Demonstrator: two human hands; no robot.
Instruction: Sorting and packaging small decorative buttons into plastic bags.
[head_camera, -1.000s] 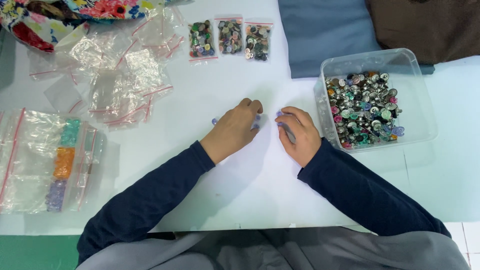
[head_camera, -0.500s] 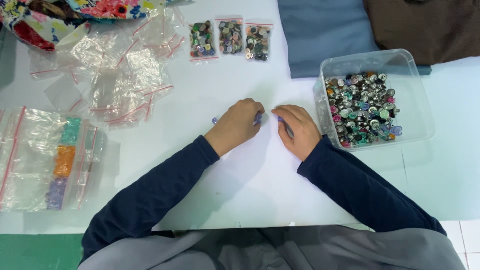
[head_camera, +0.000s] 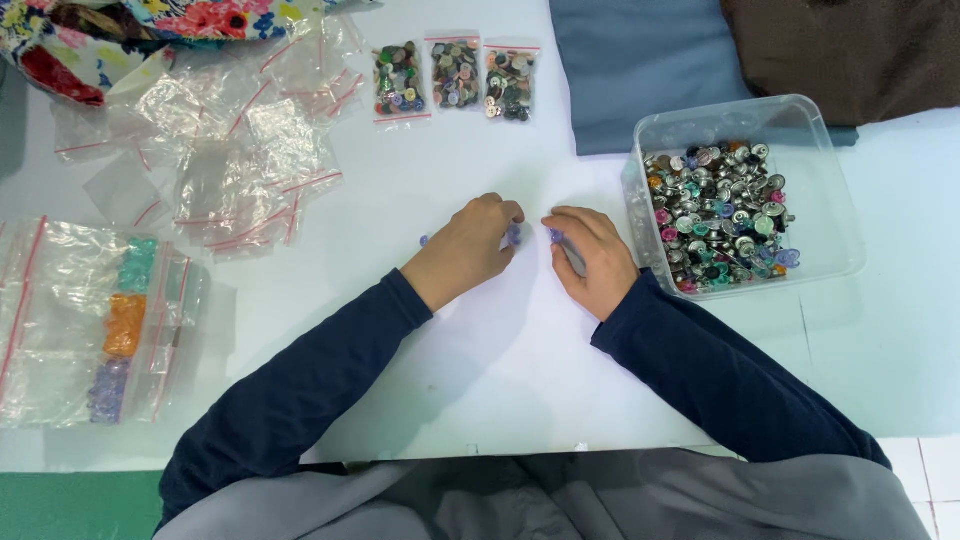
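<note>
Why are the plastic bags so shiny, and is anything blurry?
Head view: overhead light glints off the empty bags; soft shadows lie under the left hand and right hand; the tiny purple pieces between them look slightly blurred.

Hands closing in, fingertips almost meeting

A second ago the left hand (head_camera: 470, 250) and right hand (head_camera: 592, 258) sat a little apart on the white table (head_camera: 480, 380); now the gap between them has narrowed, fingertips drawn near each other over a small bluish-purple piece (head_camera: 514, 234). The left fingers have curled tighter around it, the right hand has edged inward, and both dark sleeves have slid slightly up the table.
</note>
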